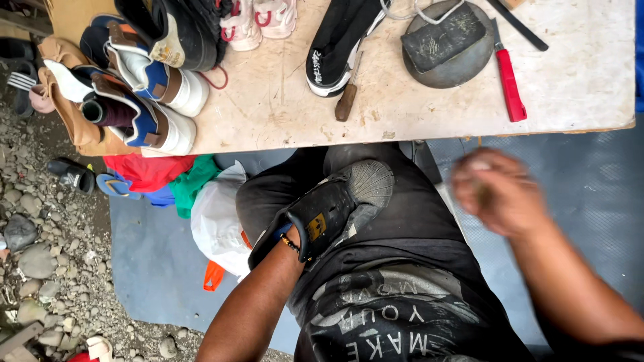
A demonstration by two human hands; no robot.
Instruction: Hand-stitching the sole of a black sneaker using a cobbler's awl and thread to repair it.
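A black shoe (335,201) rests sole-up on my lap, its grey tread facing me. My left hand (295,234) is pushed inside the shoe; only the wrist with a beaded bracelet shows. My right hand (496,191) hovers to the right of the shoe, blurred by motion. Its fingers look curled, possibly around something small, but the blur hides what.
The wooden table (570,80) ahead carries a red-handled cutter (508,80), a wooden-handled knife (349,90), a black insole (339,40), a round stone with a dark block (446,43) and several sneakers (144,87). Plastic bags (215,214) and sandals (74,174) lie at left, beside gravel.
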